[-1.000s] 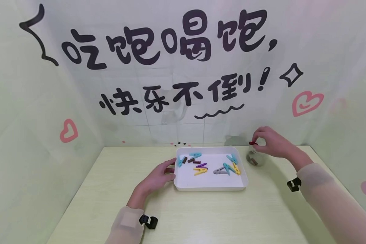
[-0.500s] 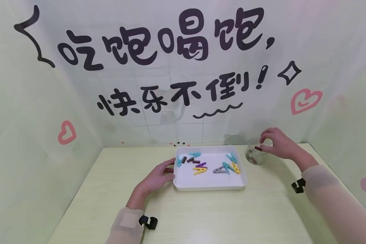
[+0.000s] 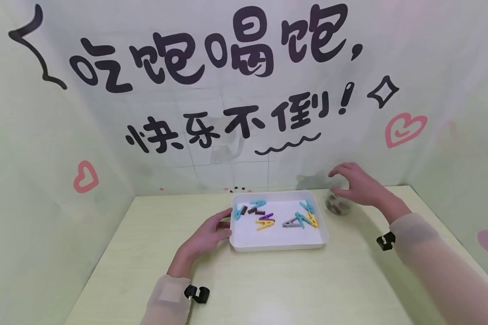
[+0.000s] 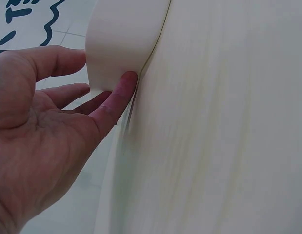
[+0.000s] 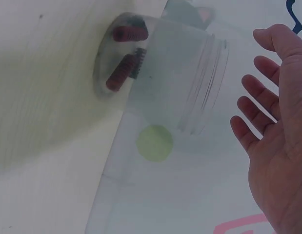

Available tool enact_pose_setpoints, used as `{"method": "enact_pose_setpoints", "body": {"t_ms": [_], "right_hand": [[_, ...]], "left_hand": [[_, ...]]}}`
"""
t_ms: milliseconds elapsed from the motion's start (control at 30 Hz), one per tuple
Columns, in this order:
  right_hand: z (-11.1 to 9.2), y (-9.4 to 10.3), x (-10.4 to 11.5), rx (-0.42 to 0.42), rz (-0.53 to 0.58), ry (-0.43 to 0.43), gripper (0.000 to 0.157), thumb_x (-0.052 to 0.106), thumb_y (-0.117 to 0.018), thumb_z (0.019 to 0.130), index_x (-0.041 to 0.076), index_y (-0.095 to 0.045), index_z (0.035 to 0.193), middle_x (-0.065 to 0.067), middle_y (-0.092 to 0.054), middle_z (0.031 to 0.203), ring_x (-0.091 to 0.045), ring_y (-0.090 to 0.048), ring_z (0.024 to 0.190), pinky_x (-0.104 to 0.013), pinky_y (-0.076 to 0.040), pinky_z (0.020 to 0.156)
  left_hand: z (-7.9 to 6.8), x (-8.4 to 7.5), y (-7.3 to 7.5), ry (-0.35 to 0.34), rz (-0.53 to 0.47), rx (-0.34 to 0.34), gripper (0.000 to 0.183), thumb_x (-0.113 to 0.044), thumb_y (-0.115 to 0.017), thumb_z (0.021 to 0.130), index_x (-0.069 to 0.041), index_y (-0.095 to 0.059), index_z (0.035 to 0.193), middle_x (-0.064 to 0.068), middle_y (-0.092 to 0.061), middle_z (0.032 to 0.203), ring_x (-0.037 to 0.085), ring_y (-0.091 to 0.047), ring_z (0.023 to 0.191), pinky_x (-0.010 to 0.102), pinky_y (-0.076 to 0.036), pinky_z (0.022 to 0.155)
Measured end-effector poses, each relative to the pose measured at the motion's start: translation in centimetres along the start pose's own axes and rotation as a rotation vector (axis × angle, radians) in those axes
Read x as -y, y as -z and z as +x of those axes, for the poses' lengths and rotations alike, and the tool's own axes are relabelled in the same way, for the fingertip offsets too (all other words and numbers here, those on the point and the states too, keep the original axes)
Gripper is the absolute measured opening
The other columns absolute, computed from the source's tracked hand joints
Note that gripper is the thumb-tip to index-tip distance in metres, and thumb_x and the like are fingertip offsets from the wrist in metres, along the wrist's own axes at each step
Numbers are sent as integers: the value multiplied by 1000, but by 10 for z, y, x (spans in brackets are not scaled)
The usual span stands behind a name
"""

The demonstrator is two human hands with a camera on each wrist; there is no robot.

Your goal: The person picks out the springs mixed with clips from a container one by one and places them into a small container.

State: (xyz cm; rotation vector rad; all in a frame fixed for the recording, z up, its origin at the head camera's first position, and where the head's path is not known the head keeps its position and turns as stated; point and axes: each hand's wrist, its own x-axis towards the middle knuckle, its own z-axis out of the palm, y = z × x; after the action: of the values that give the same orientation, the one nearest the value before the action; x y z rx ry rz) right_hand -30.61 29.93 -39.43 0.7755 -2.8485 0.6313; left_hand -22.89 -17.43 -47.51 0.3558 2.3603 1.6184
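Observation:
My left hand (image 3: 207,234) touches the left wall of a white tray (image 3: 278,247). In the left wrist view its fairly straight fingers and thumb rest against the tray's outer side. Inside the tray lie teal clothespins (image 3: 258,203), yellow ones (image 3: 312,220), a purple one (image 3: 266,217) and a grey one (image 3: 293,224), plus three small dark brown ridged pieces (image 3: 260,212). With loose, spread fingers, my right hand (image 3: 359,186) hovers over the mouth of a clear jar (image 5: 172,73), holding nothing. Two dark red ridged pieces (image 5: 122,73) with comb-like teeth lie at the jar's bottom.
The pale wooden table (image 3: 244,284) runs in front of the tray and jar. A printed cloth backdrop (image 3: 244,176) with black writing stands close behind both and along the sides. The jar sits to the right of the tray, near the table's back edge.
The dark red ridged piece left my right hand and went into the jar. My right hand then rose with fingers spread. My left hand stays at the tray; the view shifted slightly.

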Motion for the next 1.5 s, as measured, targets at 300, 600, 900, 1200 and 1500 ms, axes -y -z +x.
{"method": "enact_pose_setpoints", "body": {"t_ms": [300, 600, 900, 1200, 1500], "right_hand": [[33, -9, 40, 56, -22, 86, 32, 20, -78, 95, 8, -71, 124, -14, -63, 135, -39, -48, 133, -61, -43, 111], [63, -32, 76, 129, -67, 152, 30, 26, -80, 95, 16, -73, 122, -8, -62, 138, -32, -49, 133, -54, -45, 112], [84, -56, 98, 187, -141, 222, 28, 28, -80, 94, 20, -74, 120, -6, -63, 137, -29, -51, 131, -51, -47, 110], [99, -74, 118, 308, -218, 266, 31, 30, -78, 97, 19, -74, 125, -3, -62, 138, -25, -51, 129, -46, -48, 110], [113, -97, 137, 393, -290, 328, 29, 32, -80, 96, 20, -76, 122, -1, -65, 133, -23, -52, 127, -43, -45, 111]], "left_hand": [[1, 0, 2, 26, 15, -17, 68, -4, -63, 103, -7, -36, 165, 11, -45, 163, 33, -55, 137, 51, -46, 113], [1, -1, 2, 26, 6, -16, 67, -3, -63, 103, -7, -37, 165, 11, -47, 162, 32, -56, 136, 51, -47, 112], [0, 0, 1, 17, -2, -12, 68, -3, -63, 103, -6, -36, 165, 12, -46, 162, 32, -56, 136, 50, -47, 112], [0, -1, 2, -9, -1, 8, 69, -2, -62, 102, -3, -33, 165, 16, -44, 164, 35, -55, 137, 50, -45, 112], [-2, -3, 1, 2, -11, 15, 69, -2, -61, 102, -2, -33, 165, 17, -43, 164, 38, -55, 137, 51, -47, 112]]}}
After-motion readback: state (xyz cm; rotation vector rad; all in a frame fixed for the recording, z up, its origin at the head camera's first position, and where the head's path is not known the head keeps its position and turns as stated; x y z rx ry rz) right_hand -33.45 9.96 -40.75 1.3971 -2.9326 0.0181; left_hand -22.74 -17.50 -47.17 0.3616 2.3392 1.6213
